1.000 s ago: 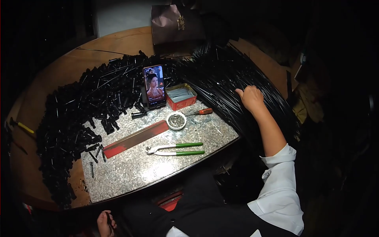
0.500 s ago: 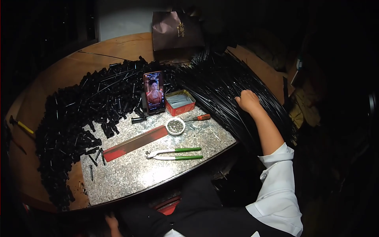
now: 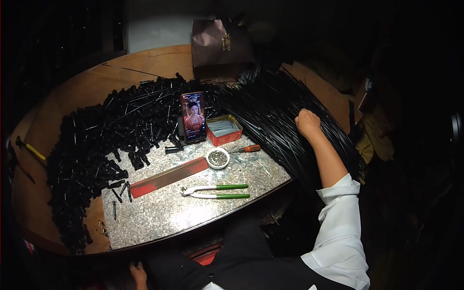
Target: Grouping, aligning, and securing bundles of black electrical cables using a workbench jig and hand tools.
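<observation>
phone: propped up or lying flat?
Propped upright. The phone stands on its short edge on the stone slab, lit screen facing the person, by the red tin.

The person wears a white long-sleeved shirt (image 3: 340, 237) of smooth woven cloth. Its right sleeve is turned back in a broad folded cuff (image 3: 338, 187) partway up the forearm, leaving the rest of that arm bare down to the right hand (image 3: 308, 123). Soft creases run along the sleeve. A dark, plain black garment (image 3: 232, 263) covers the lap and lower body. The left hand (image 3: 137, 273) shows only in part at the lower edge, bare.
</observation>
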